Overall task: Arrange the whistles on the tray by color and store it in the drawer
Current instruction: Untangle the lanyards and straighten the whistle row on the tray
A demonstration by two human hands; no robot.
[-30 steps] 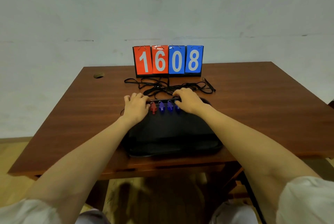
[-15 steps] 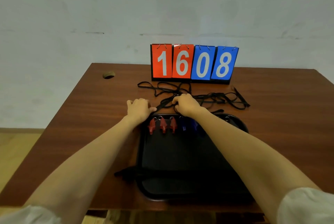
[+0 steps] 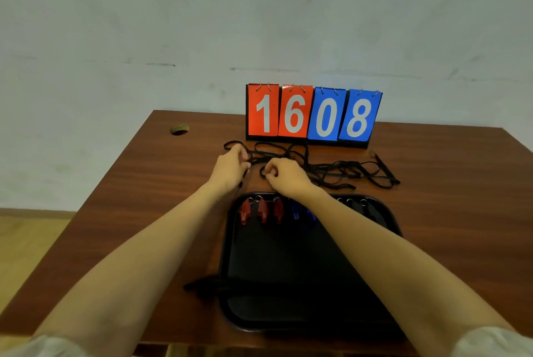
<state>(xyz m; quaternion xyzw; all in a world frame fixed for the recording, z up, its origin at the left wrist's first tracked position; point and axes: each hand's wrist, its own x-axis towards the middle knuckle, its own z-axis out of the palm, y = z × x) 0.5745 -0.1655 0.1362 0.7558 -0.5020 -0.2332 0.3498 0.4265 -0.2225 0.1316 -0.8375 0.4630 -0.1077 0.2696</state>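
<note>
While the left hand (image 3: 230,168) pinches a loop of the tangled lanyards (image 3: 331,170) and the right hand (image 3: 284,178) curls round another, one hard tug could drag the row at the far edge of the tray (image 3: 225,255) out of colour order — red whistles (image 3: 261,211), then blue whistles (image 3: 300,212), part-covered by the right forearm (image 3: 360,230). The black whistles (image 3: 350,204) barely show; the drawer is unseen.

The flip scoreboard (image 3: 313,113) at the counter's (image 3: 432,183) far edge reads 1608: white digits, 1 and 6 on red cards, 0 and 8 on blue.
</note>
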